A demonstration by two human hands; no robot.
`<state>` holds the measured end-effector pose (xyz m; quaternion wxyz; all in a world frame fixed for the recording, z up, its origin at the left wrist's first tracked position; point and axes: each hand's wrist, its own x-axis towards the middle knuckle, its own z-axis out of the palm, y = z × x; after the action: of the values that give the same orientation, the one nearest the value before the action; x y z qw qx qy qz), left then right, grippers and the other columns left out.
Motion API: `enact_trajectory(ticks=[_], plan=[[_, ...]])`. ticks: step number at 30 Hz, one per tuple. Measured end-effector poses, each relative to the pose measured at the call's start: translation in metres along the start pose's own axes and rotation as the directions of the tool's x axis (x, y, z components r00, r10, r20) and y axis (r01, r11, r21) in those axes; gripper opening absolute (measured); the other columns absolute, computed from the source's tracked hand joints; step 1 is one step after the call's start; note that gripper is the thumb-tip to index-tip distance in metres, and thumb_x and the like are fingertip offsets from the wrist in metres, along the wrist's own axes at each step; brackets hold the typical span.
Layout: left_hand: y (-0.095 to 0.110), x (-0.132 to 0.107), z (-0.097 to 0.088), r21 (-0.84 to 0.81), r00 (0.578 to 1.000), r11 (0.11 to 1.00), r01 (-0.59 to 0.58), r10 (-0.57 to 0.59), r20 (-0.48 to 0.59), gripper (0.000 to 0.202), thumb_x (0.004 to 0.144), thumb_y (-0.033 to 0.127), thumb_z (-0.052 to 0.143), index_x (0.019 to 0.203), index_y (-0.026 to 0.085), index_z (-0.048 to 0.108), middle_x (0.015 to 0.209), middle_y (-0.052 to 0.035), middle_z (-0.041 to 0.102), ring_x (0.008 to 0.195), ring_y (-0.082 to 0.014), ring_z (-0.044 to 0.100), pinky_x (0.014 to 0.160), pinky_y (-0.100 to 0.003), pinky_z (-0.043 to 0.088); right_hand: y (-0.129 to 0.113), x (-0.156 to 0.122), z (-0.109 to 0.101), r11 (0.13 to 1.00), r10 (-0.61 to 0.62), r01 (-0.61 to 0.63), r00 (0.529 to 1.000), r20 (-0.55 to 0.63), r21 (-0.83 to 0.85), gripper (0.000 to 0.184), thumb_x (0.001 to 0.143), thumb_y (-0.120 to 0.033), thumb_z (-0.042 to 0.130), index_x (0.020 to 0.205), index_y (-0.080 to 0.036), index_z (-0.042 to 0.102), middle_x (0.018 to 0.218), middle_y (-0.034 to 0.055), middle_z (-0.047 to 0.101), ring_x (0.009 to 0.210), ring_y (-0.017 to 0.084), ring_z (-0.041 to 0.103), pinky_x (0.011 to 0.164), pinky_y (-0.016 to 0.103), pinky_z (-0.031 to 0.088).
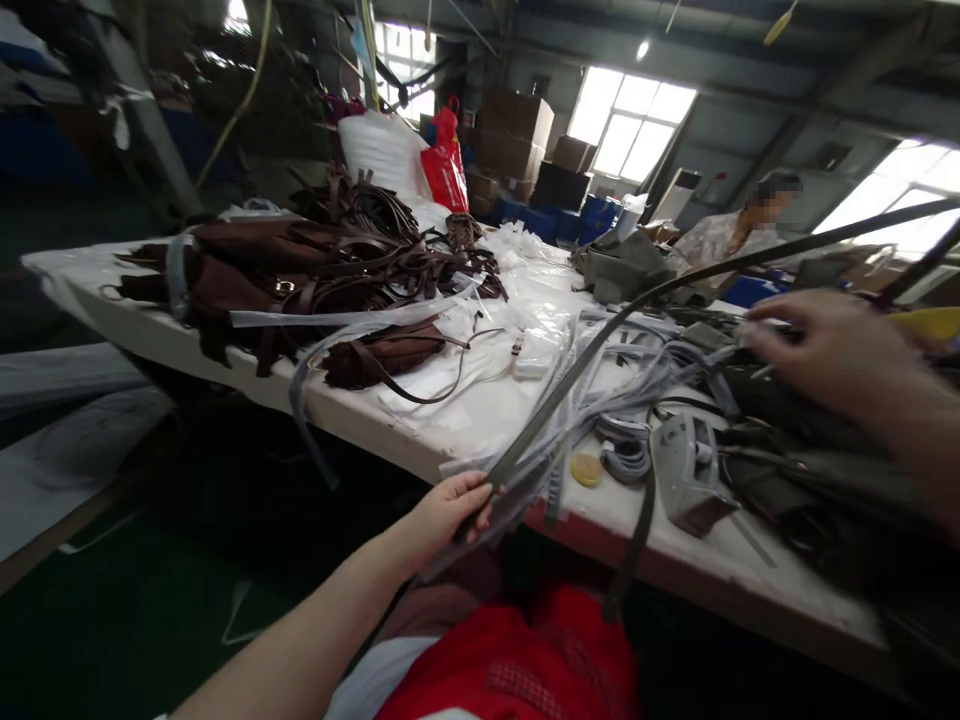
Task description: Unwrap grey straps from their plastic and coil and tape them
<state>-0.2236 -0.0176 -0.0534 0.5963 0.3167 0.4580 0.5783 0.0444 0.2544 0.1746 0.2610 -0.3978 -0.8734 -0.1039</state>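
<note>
My left hand (454, 505) is closed around a long olive-green strap (570, 385) at the table's front edge. From that grip the strap rises to the upper right, past the right side of the view. My right hand (832, 345), somewhat blurred, is over dark olive pieces (780, 400) on the right. Its fingers are bent and look apart, and nothing clearly shows in them. Between the hands lie clear plastic-like strips (600, 400), a grey tape dispenser (686, 470), a coiled grey strip (624, 455) and a small yellow roll (586, 469).
Brown bags with straps (255, 270) are heaped on the left of the white table (420, 440). Clear plastic wrapping (536, 270) covers its middle. Behind stand a red bag (446, 165) and stacked cartons (514, 130). Another person (712, 240) is at the far right.
</note>
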Motion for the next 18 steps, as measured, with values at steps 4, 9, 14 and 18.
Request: enact_trajectory(ticks=[4, 9, 14, 18], plan=[[-0.063, 0.015, 0.012, 0.103, 0.996, 0.991, 0.087, -0.085, -0.023, 0.053, 0.074, 0.066, 0.063, 0.090, 0.016, 0.056, 0.057, 0.0054, 0.053, 0.041, -0.0067, 0.042, 0.041, -0.021, 0.026, -0.046, -0.078, 0.078, 0.977, -0.209, 0.203, 0.885, 0.415, 0.059, 0.025, 0.088, -0.037, 0.062, 0.101, -0.019, 0.072, 0.116, 0.0115, 0.069, 0.108, 0.028, 0.063, 0.099, 0.041, 0.049], [-0.086, 0.014, 0.013, 0.204, 0.992, 0.971, 0.126, -0.124, -0.021, 0.048, 0.081, 0.065, 0.052, 0.091, 0.018, 0.053, 0.059, 0.0051, 0.053, 0.043, -0.0090, 0.045, 0.042, -0.021, 0.030, -0.069, -0.167, 0.185, 0.982, -0.181, 0.189, 0.899, 0.398, 0.020, 0.050, 0.090, -0.040, 0.057, 0.131, -0.010, 0.058, 0.141, 0.0210, 0.053, 0.135, 0.036, 0.044, 0.112, 0.051, 0.037], [-0.076, 0.000, 0.010, 0.643, 0.998, 0.764, 0.063, -0.038, -0.052, 0.028, 0.091, 0.044, 0.046, 0.081, 0.019, 0.056, 0.076, -0.0032, 0.065, 0.069, -0.0179, 0.060, 0.062, -0.029, 0.043, -0.051, -0.177, 0.213, 0.981, -0.160, 0.186, 0.942, 0.294, -0.063, 0.047, 0.089, -0.041, 0.053, 0.127, -0.015, 0.061, 0.140, 0.0187, 0.056, 0.133, 0.040, 0.045, 0.106, 0.056, 0.041], [-0.077, -0.014, 0.004, 0.813, 0.996, 0.577, 0.072, -0.001, -0.087, 0.032, 0.093, 0.044, 0.043, 0.086, 0.019, 0.062, 0.090, -0.0085, 0.069, 0.083, -0.0244, 0.063, 0.070, -0.034, 0.044, -0.063, -0.132, 0.189, 0.967, -0.216, 0.246, 0.928, 0.303, -0.064, 0.027, 0.089, -0.031, 0.047, 0.097, -0.020, 0.071, 0.110, 0.0151, 0.072, 0.108, 0.034, 0.065, 0.092, 0.047, 0.051]])
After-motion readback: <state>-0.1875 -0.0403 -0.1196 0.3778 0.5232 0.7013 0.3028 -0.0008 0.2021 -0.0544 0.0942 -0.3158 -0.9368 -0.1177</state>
